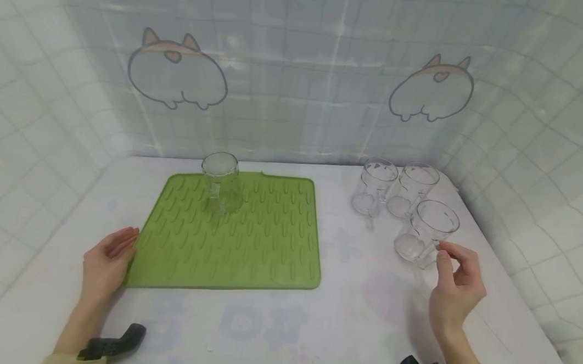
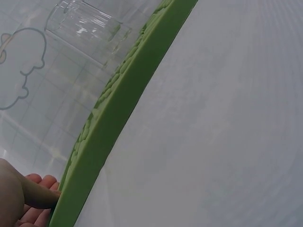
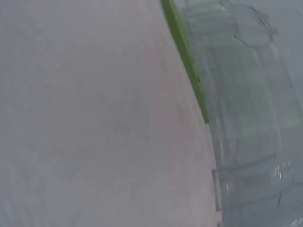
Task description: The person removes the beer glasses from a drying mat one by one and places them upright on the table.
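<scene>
My right hand (image 1: 456, 284) is at the handle of the nearest clear glass mug (image 1: 422, 235), its thumb and index finger pinching there. Behind that mug, two more glass mugs (image 1: 374, 186) stand side by side. On the ridged green mat (image 1: 263, 246), another glass mug (image 1: 222, 186) stands upright near the back edge, also seen as a mug (image 2: 87, 30) in the left wrist view. My left hand (image 1: 109, 257) rests by the mat's left edge, fingers loosely bent, holding nothing; its thumb touches the mat's side (image 2: 102, 137). The right wrist view does not show the right hand.
The white table (image 1: 353, 328) carries the mat on its left and the mugs on its right. A translucent curtain (image 1: 301, 94) with printed cartoon animals hangs along the back. Grid-patterned sheets (image 1: 564, 163) flank both sides.
</scene>
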The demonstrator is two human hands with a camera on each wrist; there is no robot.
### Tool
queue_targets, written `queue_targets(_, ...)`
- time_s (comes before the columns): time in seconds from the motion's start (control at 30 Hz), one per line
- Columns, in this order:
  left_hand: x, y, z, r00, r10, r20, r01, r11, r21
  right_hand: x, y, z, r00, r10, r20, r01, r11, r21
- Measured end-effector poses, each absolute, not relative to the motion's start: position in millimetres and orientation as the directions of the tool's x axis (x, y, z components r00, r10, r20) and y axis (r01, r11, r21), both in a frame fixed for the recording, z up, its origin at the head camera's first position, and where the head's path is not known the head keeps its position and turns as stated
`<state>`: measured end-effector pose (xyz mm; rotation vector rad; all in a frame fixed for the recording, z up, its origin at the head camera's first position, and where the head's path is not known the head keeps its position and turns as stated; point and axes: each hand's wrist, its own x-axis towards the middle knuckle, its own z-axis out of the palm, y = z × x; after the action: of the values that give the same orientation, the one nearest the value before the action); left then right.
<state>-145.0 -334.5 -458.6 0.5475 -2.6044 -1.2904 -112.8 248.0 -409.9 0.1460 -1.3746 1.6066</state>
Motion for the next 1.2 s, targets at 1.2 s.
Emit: queue_targets(1.2,-141.6,-332.5,-461.0,-0.915,-0.403,0.030,-0.215,0.547,0.809,-154.8,90.1,-373.3,-0.963,-0.167,0.212,-0.244,0.203,-0.948)
